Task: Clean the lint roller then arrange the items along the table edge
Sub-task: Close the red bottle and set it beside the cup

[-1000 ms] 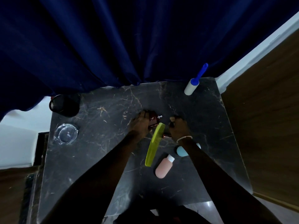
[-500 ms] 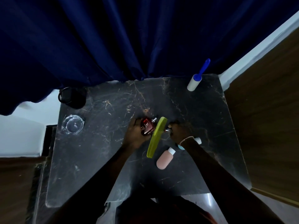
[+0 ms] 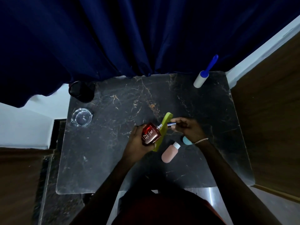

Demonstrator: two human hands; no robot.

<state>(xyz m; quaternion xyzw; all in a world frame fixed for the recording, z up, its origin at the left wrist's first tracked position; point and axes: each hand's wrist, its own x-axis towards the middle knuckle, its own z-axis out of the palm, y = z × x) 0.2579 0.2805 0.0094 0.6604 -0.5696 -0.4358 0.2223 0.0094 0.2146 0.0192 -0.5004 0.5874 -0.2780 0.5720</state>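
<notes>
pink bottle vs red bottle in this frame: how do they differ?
The small pink squeeze bottle with a white cap lies flat on the black marble table, untouched; the red glass perfume bottle is held off the table in the left hand. The pink one is rounded and opaque with its cap on; the red one is squarish and glossy with gold lettering, its sprayer bare. Both point their tops up and right.
</notes>
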